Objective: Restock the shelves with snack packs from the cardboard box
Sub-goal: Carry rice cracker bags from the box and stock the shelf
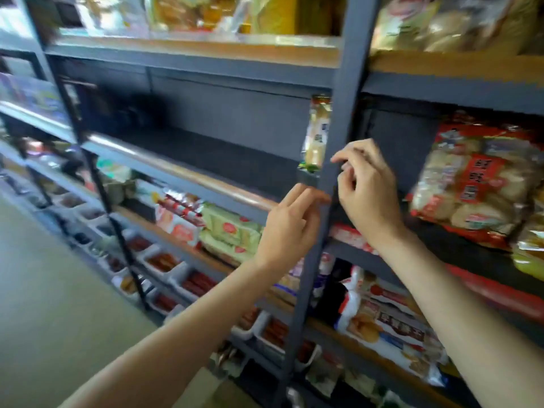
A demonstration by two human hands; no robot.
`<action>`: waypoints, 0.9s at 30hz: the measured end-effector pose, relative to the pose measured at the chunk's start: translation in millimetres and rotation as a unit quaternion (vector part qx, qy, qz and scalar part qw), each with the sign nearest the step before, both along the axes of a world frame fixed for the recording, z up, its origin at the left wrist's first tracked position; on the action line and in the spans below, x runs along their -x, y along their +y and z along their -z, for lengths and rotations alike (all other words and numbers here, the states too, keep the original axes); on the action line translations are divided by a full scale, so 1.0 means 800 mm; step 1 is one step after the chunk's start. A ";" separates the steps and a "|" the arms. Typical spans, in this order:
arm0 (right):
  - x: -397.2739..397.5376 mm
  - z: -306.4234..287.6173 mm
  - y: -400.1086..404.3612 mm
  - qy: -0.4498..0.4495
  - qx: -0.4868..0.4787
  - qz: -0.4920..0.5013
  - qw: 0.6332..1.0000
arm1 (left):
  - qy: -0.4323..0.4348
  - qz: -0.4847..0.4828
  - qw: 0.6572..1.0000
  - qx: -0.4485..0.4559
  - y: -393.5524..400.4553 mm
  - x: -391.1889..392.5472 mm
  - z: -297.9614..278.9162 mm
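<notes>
I see the dark grey metal shelf [188,160], its board edged with a rounded wood-coloured lip, bare along most of its length. At its right end, tight against the grey steel upright [332,160], one slim snack pack [316,134] stands on end: glossy film, pale yellow-and-white panel, green crimped foot. My left hand [287,231] reaches up to the shelf's front edge below that pack, fingers straight and loose, grip released, tips at the lip beside the upright. My right hand [366,187] sits just past the upright, fingers curled with thumb and forefinger pinched together; I cannot tell whether that grip holds anything. Right of it, on the neighbouring shelf, a puffy red bag of rice crackers [477,175] leans, crinkled and shiny, with a yellow-green bag [530,251] at the far right edge
</notes>
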State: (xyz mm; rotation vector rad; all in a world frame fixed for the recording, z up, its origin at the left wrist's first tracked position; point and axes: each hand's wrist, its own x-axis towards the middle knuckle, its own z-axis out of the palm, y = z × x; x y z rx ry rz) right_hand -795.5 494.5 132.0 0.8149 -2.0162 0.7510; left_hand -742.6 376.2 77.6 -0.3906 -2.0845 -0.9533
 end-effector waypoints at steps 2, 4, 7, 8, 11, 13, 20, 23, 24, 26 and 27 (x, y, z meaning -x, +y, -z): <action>-0.034 0.009 -0.090 -0.001 0.002 -0.084 0.996 | -0.009 -0.084 0.995 -0.060 -0.083 -0.055 0.017; -0.073 0.024 -0.189 -0.059 -0.025 -0.152 0.986 | -0.045 -0.177 0.977 -0.109 -0.173 -0.120 0.042; -0.146 0.067 -0.337 -0.161 -0.161 -0.225 0.948 | -0.104 -0.297 0.933 -0.173 -0.303 -0.240 0.098; -0.176 0.086 -0.382 -0.187 -0.211 -0.251 0.926 | -0.120 -0.332 0.916 -0.190 -0.343 -0.286 0.117; -0.274 0.132 -0.505 -0.233 -0.347 -0.323 0.849 | -0.170 -0.436 0.860 -0.202 -0.443 -0.418 0.156; -0.339 0.151 -0.572 -0.240 -0.422 -0.366 0.794 | -0.213 -0.502 0.812 -0.206 -0.493 -0.493 0.167; -0.514 0.178 -0.749 -0.226 -0.487 -0.476 0.697 | -0.235 -0.626 0.707 -0.230 -0.590 -0.674 0.162; -0.558 0.185 -0.809 -0.266 -0.422 -0.512 0.699 | -0.188 -0.674 0.680 -0.220 -0.617 -0.718 0.143; -0.568 0.182 -0.830 -0.299 -0.372 -0.515 0.712 | -0.160 -0.693 0.673 -0.203 -0.626 -0.729 0.132; -0.585 0.164 -0.870 -0.355 -0.277 -0.505 0.736 | -0.098 -0.731 0.658 -0.148 -0.647 -0.747 0.107; -0.593 0.151 -0.890 -0.359 -0.246 -0.508 0.743 | -0.071 -0.752 0.644 -0.124 -0.659 -0.756 0.093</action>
